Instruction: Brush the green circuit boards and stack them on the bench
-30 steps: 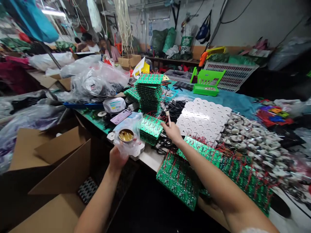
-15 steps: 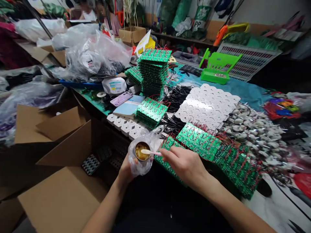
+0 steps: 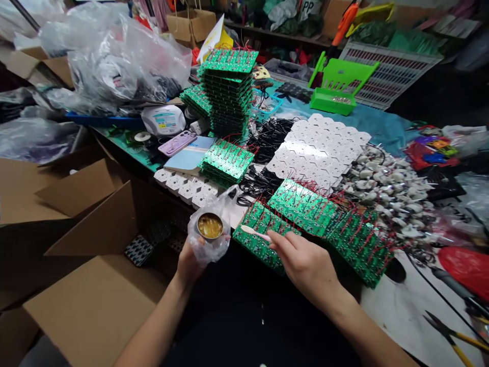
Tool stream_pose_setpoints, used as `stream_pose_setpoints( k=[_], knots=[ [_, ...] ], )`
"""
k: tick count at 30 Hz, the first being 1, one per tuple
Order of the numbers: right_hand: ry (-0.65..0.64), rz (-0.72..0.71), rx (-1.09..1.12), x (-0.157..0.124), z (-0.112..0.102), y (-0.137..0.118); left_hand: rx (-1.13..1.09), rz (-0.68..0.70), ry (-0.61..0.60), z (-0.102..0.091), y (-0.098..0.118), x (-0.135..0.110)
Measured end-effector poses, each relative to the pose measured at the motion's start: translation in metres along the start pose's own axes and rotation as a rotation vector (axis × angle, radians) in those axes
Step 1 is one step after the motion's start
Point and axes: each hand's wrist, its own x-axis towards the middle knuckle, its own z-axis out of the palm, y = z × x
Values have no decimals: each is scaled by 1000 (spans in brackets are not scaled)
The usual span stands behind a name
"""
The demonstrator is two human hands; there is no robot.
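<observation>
My left hand (image 3: 190, 261) is closed round a small round tin (image 3: 210, 226) wrapped in a clear plastic bag (image 3: 216, 251). Amber, yellowish stuff fills part of the tin. In my right hand (image 3: 305, 260) is a pink toothbrush (image 3: 256, 234), pinched by its handle, its pale head pointing left. The brush head hovers over or rests on a green circuit board (image 3: 260, 244) with red wires; I cannot tell which. More wired boards (image 3: 305, 206) lie to the right of it, and a small stack of boards (image 3: 227, 162) lies beyond the tin.
A tall stack of boards (image 3: 229, 97) stands farther back. White perforated panels (image 3: 317, 153) lie beside a heap of small white parts (image 3: 393, 193). Open cardboard boxes (image 3: 95, 306) stand at the left. Yellow-handled pliers (image 3: 451, 334) lie at lower right.
The toothbrush has left the tin and moved right, over the green board. The tin has shifted slightly left and up in view as the camera tilted down.
</observation>
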Motion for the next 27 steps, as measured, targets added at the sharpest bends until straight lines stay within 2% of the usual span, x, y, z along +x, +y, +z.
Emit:
stream_pose_setpoints(
  k=[2, 7, 9, 12, 14, 16, 22, 27],
  knots=[
    [-12, 6, -15, -6, 8, -5, -31, -9, 45, 0, -1, 1],
    [8, -33, -86, -3, 25, -15, -65, -18, 61, 8, -5, 6],
    [28, -18, -139, 3, 30, -8, -57, -16, 69, 12, -6, 7],
    [83, 92, -235, 12, 33, 12, -67, -2, 47, 14, -5, 8],
    [132, 177, -269, 16, 33, 19, -78, 12, 31, 14, -5, 8],
    [160, 191, -239, 15, 32, 16, -61, 24, 37, 14, -4, 9],
    [85, -22, -116, 2, 30, -18, -5, 34, 82, 13, -2, 10],
    [156, 87, -179, -3, 19, -4, -45, 42, 130, 14, -2, 11]
  ],
)
